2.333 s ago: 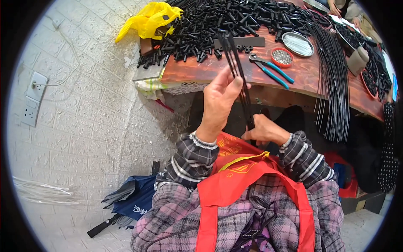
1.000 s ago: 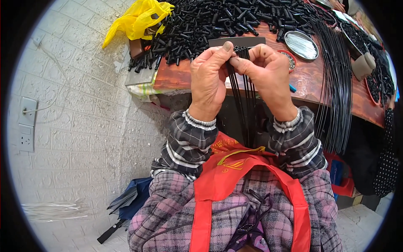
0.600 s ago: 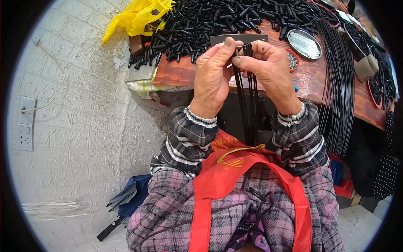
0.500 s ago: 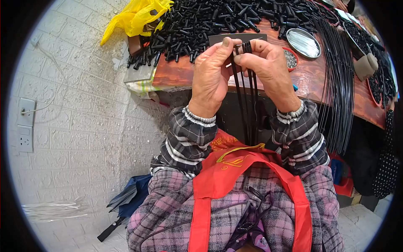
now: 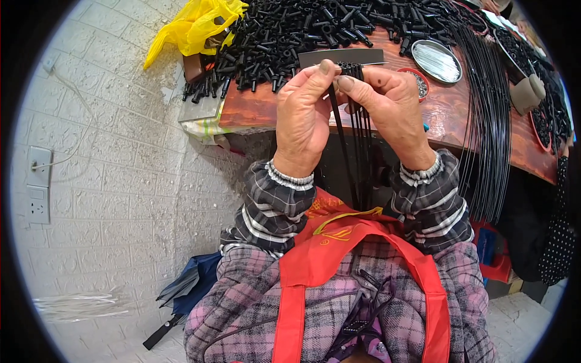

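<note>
In front of me, over the table's near edge, both hands hold a bundle of thin black rods [image 5: 362,136] by the upper ends. The rods hang down toward my red apron [image 5: 327,242]. My left hand [image 5: 304,115] is closed, its thumb and fingers pinching the rod ends on the left side. My right hand [image 5: 390,109] is closed too, thumb pressed toward the index finger beside the rods. The top ends stand in a tight row, apparently strung along a thin wire [image 5: 378,63] that sticks out to the right.
Black tubular parts [image 5: 302,36] are heaped across the wooden table [image 5: 257,106]. To the right are a round tray [image 5: 437,62] of pale thin pieces, a red dish [image 5: 417,81] of small metal parts and long black rods [image 5: 487,133] overhanging the edge. A folded umbrella [image 5: 193,287] leans at lower left.
The rod ends are now spread in a wider row between my hands. My right hand has shifted slightly right and down, its thumb now more extended; my left hand stays nearly in place.
</note>
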Tool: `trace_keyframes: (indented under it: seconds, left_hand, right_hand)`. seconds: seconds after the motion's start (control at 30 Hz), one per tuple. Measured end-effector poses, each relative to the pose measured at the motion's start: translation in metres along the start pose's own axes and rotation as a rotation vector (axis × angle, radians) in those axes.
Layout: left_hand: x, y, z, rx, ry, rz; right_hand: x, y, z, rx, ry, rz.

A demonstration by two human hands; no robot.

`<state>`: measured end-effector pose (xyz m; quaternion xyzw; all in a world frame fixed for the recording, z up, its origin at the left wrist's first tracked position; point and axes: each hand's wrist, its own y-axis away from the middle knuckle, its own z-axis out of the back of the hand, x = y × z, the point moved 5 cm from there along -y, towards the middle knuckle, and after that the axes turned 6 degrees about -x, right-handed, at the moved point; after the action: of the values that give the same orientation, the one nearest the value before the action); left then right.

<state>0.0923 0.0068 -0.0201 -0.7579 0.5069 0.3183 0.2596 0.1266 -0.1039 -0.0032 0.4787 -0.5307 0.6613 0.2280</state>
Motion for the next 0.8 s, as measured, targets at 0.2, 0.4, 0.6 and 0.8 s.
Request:
trace_keyframes:
  seconds: [0.2,0.4,0.6,0.8]
  left_hand:
    - [0.001,0.003,-0.003,0.017,-0.071,-0.057]
    - [0.028,0.008,0.011,-0.054,-0.095,0.064]
    - [0.023,-0.012,0.066,-0.234,-0.705,-0.172]
    - [0.009,-0.059,0.059,-0.118,-1.474,-0.457]
  right_hand:
    - [-0.005,0.004,0.0,0.013,-0.17,-0.129]
    - [-0.008,0.006,0.021,-0.014,-0.258,-0.232]
    - [-0.02,0.004,0.034,-0.154,-0.287,-0.26]
    - [-0.023,0.003,0.046,-0.155,-0.265,-0.268]
